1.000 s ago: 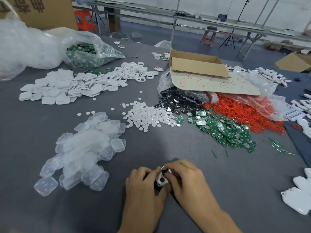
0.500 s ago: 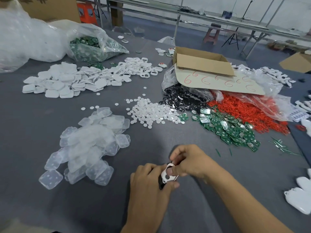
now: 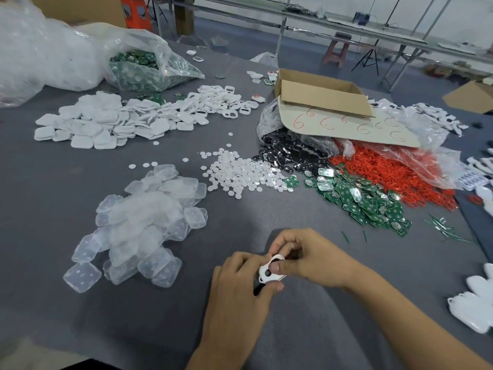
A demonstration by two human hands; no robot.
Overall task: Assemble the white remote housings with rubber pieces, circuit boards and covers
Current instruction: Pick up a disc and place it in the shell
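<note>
White housing (image 3: 270, 271) with oval cutouts, between fingers (image 3: 274, 268)

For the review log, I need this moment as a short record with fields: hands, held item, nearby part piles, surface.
left hand: grips the white housing from below
right hand: thumb and fingers pinch the housing's upper end
white housing: held above the table, holes visible
clear rubber pieces: pile left of the hands
green circuit boards: pile beyond the hands, to the right
white discs: scattered heap mid-table
red rings: spilling from a bag
surface: grey table
</note>
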